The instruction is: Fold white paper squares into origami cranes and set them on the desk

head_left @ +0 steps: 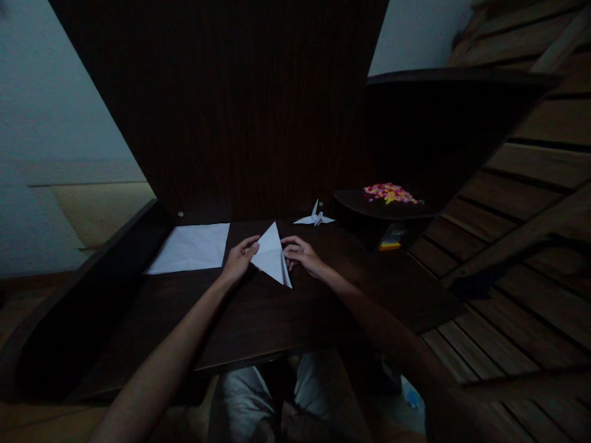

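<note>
- One folded white paper (268,255) is held over the dark desk (277,326), tip pointing away.
- Left corner pinched by the left hand (239,258), thumb on top; right edge grasped by the right hand (305,255).
- Paper crane (316,218) seen just beyond; flat white sheet (191,248) laid to the left.

From where I stand, the desk (258,320) is dark wood, its front edge catching a little light, with white paper (194,246) lying flat towards its left side and a folded white crane (316,219) at the back, near the upright panel (231,123). At the right, a small rounded shelf (357,206) carries a loose heap of pink, red and yellow bits (390,193), too small to make out.
</note>
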Tool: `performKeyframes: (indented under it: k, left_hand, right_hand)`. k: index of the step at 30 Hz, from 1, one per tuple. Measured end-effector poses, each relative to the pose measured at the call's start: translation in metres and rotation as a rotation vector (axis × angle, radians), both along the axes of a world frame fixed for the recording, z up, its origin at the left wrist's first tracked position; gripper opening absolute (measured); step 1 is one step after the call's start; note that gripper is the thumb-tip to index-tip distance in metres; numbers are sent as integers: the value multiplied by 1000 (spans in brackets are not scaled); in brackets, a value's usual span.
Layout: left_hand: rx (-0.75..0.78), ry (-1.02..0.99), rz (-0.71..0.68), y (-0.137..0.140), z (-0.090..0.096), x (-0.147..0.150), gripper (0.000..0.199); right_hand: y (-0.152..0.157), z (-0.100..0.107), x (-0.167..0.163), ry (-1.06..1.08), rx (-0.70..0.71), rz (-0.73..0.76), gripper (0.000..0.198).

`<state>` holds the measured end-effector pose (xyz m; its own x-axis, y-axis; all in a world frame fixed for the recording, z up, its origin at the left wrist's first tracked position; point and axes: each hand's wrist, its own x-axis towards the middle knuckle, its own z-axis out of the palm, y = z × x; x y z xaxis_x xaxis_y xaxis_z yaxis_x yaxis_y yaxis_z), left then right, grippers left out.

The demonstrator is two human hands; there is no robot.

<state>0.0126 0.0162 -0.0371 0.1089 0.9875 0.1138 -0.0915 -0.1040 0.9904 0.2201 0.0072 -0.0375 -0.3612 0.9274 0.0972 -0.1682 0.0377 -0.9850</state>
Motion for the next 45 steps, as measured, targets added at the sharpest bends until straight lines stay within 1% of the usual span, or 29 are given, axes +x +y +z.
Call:
performKeyframes:
  k: [3,6,10,12,15,18,20,23,26,29,32,35,39,42,45]
  left_hand:
    - [0,5,-28,-3,1,2,60]
    - [30,-12,-36,-4,1,4,54]
    - [60,-15,-21,-5,1,4,37]
    - [48,-25,-18,-5,3,5,34]
    - [-2,-80,7,-7,6,5,34]
    - [-48,-146,43,-7,10,5,37]
    - [-52,-169,63,-7,12,4,42]
    - [-10,-198,92,-6,13,2,54]
    - [51,-213,110,-4,11,0,66]
    - [108,-200,81,-4,9,0,73]
    - [136,-159,33,-5,8,1,78]
    - [126,-119,23,-6,7,2,76]
    - [99,-101,58,-4,5,1,63]
    - [80,-106,57,-3,3,0,60]
    - [83,-100,52,-2,1,0,60]
  right_hand:
    - [-2,2,-1,29,-14,2,37]
    - [-4,2,-1,44,-21,14,35]
    - [-4,1,-2,40,-22,41,44]
    - [-5,2,-3,38,-24,35,47]
    - [-6,5,-2,29,-20,11,45]
    - [-6,7,-2,26,-11,-12,46]
    - [-5,6,-1,27,14,-2,48]
    - [-4,5,0,35,45,21,47]
    - [-4,4,1,78,37,8,43]
    - [-3,3,1,134,36,-30,39]
    - [1,1,1,170,40,-99,45]
    - [6,-3,2,169,41,-179,48]
    - [9,-4,3,139,59,-273,52]
    - [9,-3,4,123,66,-296,57]
    - [8,-2,5,90,65,-290,54]
